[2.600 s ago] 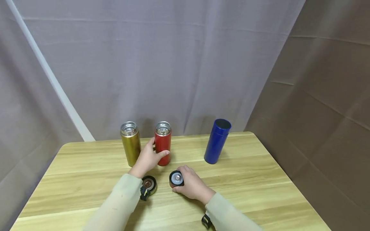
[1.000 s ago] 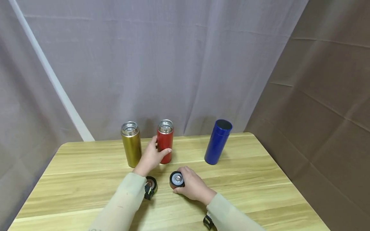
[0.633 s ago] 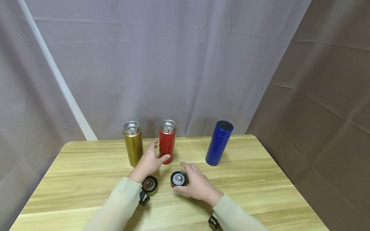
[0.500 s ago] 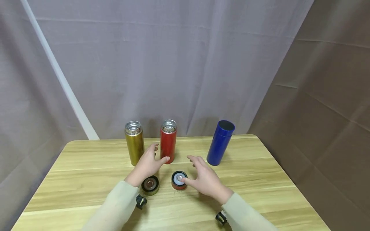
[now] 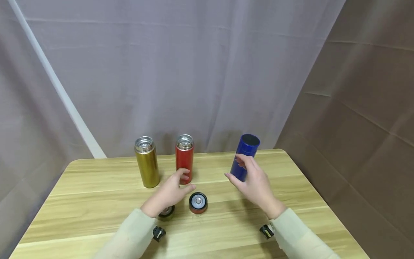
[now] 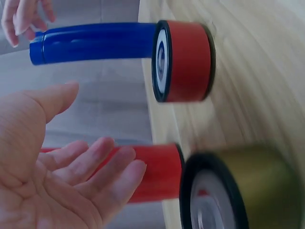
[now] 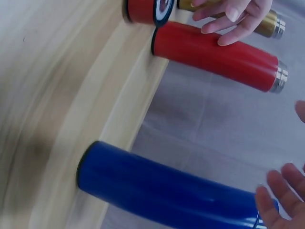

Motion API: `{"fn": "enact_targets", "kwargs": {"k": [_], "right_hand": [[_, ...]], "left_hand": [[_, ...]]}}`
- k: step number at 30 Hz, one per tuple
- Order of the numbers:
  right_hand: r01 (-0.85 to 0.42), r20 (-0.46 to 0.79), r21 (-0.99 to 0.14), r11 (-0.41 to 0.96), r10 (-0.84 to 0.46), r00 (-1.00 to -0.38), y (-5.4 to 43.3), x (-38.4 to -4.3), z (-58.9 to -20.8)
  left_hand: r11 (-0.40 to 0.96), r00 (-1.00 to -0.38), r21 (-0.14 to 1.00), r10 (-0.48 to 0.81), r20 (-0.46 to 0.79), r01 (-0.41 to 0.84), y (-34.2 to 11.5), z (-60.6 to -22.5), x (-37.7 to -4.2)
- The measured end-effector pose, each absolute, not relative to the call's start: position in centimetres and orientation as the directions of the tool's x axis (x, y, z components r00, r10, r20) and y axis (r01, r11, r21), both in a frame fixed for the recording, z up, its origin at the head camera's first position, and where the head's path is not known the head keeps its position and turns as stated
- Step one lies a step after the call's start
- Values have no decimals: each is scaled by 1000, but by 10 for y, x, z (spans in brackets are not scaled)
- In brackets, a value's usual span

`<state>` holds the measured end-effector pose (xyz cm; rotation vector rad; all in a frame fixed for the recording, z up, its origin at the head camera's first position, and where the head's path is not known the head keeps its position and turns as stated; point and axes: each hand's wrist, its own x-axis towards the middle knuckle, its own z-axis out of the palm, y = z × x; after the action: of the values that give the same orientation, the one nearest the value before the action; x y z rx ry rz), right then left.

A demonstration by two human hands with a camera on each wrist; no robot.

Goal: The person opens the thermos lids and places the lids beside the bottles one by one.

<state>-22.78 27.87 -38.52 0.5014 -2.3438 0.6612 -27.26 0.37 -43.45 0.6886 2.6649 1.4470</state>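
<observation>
My left hand [image 5: 169, 192] is empty, its fingers loosely bent in front of the open red vacuum flask [image 5: 184, 160]. Just right of it, a red lid [image 5: 198, 203] lies inside-up on the table. A gold lid [image 6: 267, 181], also inside-up, is partly covered by that hand in the head view. At the left stands the gold flask [image 5: 148, 167], uncapped with a steel neck. My right hand [image 5: 255, 185] holds nothing; thumb and fingers are spread near the upright blue flask [image 7: 162, 183], which has a dark top and a seam below its rim.
The flasks stand in a row toward the back of the wooden table [image 5: 81, 194]. Close behind its far edge hangs a grey curtain [image 5: 181, 72], and a brown one [image 5: 362, 118] runs along the right side.
My right hand let go of the red lid and moved right and forward to the blue flask. My left hand released the red flask and drew back slightly toward me.
</observation>
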Motion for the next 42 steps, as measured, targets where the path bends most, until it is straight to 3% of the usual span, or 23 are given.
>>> {"fn": "enact_targets", "kwargs": {"k": [5,10,13,18,21,25,33,42], "right_hand": [[-527,781,-280,802,-128,-611,284,-234,-378],[-512,824,-310,801,-42,-565,288,-245,-370],[-467,805,-398,790,57,-590,290,-252,-368],[-333,651,-624,707,235,-722,291,-262,-368],[-270,549,-711,649,274,-790,292,-267,-368],[-223,463,-776,590,294,-836,295,-272,-370],[-207,435,-795,570,299,-849,296,-274,-375],[-264,508,-751,605,274,-817,292,-264,-378]], "left_hand": [[447,-869,797,458,186,406,19,-434,-273],[429,-863,807,471,182,405,43,-435,-278],[405,-867,827,464,180,389,62,-436,-282],[334,-876,868,438,202,367,98,-438,-287],[310,-879,882,434,200,354,117,-437,-289],[335,-862,865,470,192,375,137,-435,-292],[225,-799,869,540,265,441,157,-429,-293],[264,-794,839,539,281,476,156,-441,-291]]}}
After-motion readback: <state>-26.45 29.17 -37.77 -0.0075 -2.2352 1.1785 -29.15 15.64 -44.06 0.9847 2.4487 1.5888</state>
